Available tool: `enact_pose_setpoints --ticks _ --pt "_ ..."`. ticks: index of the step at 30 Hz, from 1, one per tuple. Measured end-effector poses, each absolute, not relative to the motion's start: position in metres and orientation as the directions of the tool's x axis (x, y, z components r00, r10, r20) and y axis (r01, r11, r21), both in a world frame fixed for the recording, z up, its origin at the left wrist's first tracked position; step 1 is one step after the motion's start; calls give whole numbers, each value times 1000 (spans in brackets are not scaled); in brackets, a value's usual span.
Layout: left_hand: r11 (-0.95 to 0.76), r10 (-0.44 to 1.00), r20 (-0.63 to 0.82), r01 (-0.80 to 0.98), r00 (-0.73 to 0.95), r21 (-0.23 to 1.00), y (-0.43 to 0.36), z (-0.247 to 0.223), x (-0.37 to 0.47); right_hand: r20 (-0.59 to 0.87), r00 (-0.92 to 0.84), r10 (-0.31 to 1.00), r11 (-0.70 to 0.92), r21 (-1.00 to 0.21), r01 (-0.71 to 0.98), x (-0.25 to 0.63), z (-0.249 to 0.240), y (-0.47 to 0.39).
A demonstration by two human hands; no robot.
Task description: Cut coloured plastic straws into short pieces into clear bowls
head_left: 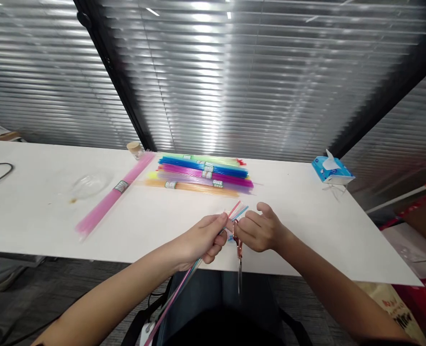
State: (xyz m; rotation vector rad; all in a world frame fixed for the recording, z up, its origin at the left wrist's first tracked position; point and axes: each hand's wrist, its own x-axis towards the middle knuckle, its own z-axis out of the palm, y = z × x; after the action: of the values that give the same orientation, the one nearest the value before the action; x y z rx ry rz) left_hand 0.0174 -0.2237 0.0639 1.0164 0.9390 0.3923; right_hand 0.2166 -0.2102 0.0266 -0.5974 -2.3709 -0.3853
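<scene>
The left hand (206,239) pinches thin strands (177,293); the right hand (259,228), curled, carries dangling scissors (239,251), which could drop if its hold slackens.

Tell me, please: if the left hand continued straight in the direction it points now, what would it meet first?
Probably the scissors at the right hand, just ahead of the left hand and its straws; exact depth is unclear from this single view.
</scene>
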Motion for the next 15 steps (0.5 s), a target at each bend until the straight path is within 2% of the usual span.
enact_pose_setpoints --ticks 3,5,6,8,9,11,13,15 --pt "382 741 -431 204 515 901 -221 62 9 710 -561 426 791 8 612 229 24 -216" --pt "318 776 -426 294 465 901 -217 63 3 636 -443 632 696 -213 686 238 21 -223" --pt "284 791 -423 348 441 894 -216 64 -1 528 -388 756 617 -373 693 242 20 -229" --pt "174 826 -377 446 420 878 -213 65 -7 170 -340 925 360 -680 638 246 18 -242" --pt "97 844 -330 484 424 870 -212 65 -9 -29 -351 936 199 -779 594 247 18 -250" --pt "-64 857 -231 539 461 840 -210 64 -10 -331 -389 860 -89 -847 524 246 18 -266" --pt "-180 839 -191 590 510 787 -209 61 -10 -466 -424 777 -247 -844 477 243 20 -281" --pt "-257 821 -207 670 531 697 -208 58 -7 -518 -487 703 -320 -842 434 238 23 -289"
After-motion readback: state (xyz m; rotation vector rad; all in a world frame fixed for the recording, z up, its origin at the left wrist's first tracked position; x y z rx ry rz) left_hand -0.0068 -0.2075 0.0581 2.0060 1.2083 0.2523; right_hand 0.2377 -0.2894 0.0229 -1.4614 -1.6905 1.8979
